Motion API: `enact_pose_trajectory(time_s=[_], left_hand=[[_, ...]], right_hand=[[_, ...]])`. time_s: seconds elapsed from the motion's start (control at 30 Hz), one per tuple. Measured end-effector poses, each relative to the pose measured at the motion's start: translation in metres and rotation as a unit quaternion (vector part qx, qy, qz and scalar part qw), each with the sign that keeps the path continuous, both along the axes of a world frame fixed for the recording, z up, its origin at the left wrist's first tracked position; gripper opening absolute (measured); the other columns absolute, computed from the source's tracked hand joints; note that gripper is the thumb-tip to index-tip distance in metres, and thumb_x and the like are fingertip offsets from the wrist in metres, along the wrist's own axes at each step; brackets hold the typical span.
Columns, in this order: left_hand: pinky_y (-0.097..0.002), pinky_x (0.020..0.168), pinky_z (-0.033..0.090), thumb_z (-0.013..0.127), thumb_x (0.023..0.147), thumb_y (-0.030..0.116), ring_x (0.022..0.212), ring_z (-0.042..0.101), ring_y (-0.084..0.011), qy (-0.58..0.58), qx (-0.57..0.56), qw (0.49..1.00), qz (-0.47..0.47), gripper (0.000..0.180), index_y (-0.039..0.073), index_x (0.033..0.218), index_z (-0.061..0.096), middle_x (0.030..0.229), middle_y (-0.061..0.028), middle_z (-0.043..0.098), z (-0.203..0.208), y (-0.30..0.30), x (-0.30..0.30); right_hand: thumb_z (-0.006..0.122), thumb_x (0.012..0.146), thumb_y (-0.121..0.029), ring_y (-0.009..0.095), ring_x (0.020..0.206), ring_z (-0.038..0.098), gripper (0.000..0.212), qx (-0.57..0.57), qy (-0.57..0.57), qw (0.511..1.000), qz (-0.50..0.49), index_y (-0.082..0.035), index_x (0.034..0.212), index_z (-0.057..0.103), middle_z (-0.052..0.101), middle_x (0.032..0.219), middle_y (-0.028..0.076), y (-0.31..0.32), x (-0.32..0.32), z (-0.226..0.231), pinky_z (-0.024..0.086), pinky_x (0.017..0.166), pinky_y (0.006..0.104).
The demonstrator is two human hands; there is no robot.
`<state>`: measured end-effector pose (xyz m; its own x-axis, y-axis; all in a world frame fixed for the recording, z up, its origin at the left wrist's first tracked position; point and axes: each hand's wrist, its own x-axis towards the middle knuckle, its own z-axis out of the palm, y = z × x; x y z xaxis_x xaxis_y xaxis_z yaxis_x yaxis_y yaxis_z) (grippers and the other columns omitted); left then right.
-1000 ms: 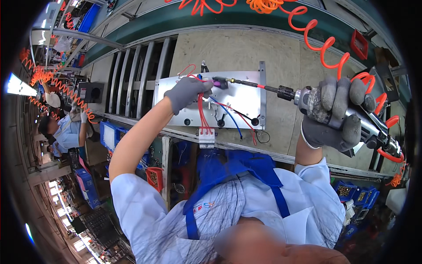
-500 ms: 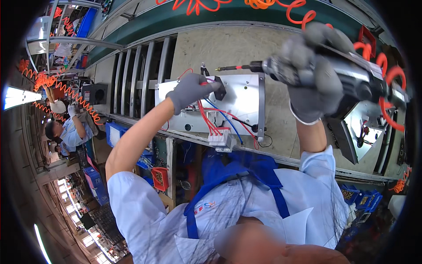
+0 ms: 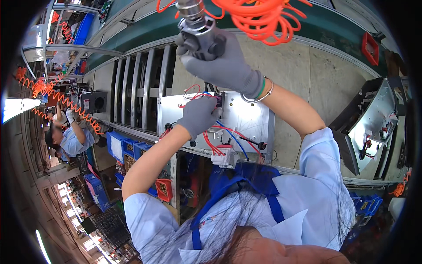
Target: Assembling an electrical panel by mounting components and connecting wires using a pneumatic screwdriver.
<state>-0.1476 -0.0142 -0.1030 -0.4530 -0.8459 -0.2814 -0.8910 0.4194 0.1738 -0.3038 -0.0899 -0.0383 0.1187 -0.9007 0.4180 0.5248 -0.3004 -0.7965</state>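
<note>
A silver metal panel (image 3: 250,116) lies on the bench in front of me, with red and blue wires (image 3: 229,130) running over it. My left hand (image 3: 198,115), in a grey glove, is closed at a small black part (image 3: 221,99) on the panel; its fingertips are partly hidden. Above the panel's far edge, my gloved right hand (image 3: 226,64) grips a power screwdriver (image 3: 196,33) held upright, its bit hidden below the hand. A light grey terminal block (image 3: 224,157) hangs on red wires at the panel's near edge.
Orange coiled hoses (image 3: 263,20) dangle at the top. Another metal housing (image 3: 367,127) stands on the right, near a red bin (image 3: 370,48). Metal rollers (image 3: 143,83) lie to the left. Below them are blue bins (image 3: 116,145) and a red bin (image 3: 164,189); a co-worker (image 3: 72,132) is farther left.
My right hand has swung left with the screwdriver, turning it from sideways to upright over the panel. My left hand has shifted slightly nearer, still at the black part. The panel has moved slightly.
</note>
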Motion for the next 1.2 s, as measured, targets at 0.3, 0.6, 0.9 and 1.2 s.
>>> enact_pose_trajectory(time_s=[0.3,0.6,0.9,1.2], left_hand=[[-0.0411,0.063,0.049,0.065,0.082,0.032,0.073,0.063,-0.0287,0.015,-0.008,1.0,0.023,0.025,0.007,0.081,0.061,0.078,-0.0106,0.062,-0.002,0.002,0.001],[-0.0427,0.062,0.051,0.067,0.08,0.035,0.067,0.065,-0.0332,-0.002,-0.054,0.998,0.024,0.027,0.008,0.084,0.069,0.073,-0.0135,0.067,-0.011,0.006,-0.004],[-0.0438,0.061,0.05,0.067,0.081,0.045,0.065,0.065,-0.0354,-0.096,-0.011,0.992,0.08,0.044,0.002,0.079,0.069,0.069,-0.0187,0.065,-0.003,0.008,-0.007],[-0.0443,0.063,0.052,0.062,0.083,0.052,0.068,0.066,-0.0353,-0.139,-0.025,0.986,0.086,0.047,0.009,0.102,0.068,0.074,-0.0186,0.067,-0.025,0.011,0.009]], right_hand=[[0.067,0.075,-0.005,0.006,0.082,0.061,0.033,-0.053,0.15,0.987,0.026,-0.001,0.107,0.06,0.065,0.09,0.001,0.0,0.01,-0.015,0.051,0.075,0.0237],[0.071,0.067,-0.026,0.029,0.077,0.065,0.034,-0.101,0.227,0.968,0.022,-0.01,0.096,0.063,0.065,0.081,0.011,0.008,0.017,-0.033,0.052,0.069,0.0356],[0.069,0.069,-0.03,0.031,0.076,0.064,0.033,-0.109,0.241,0.964,-0.018,-0.01,0.095,0.061,0.064,0.08,0.01,0.007,0.034,-0.036,0.052,0.069,0.0382],[0.067,0.068,-0.027,0.032,0.082,0.063,0.032,-0.123,0.293,0.948,-0.014,-0.011,0.095,0.062,0.065,0.085,0.012,0.001,0.065,-0.04,0.051,0.072,0.0391]])
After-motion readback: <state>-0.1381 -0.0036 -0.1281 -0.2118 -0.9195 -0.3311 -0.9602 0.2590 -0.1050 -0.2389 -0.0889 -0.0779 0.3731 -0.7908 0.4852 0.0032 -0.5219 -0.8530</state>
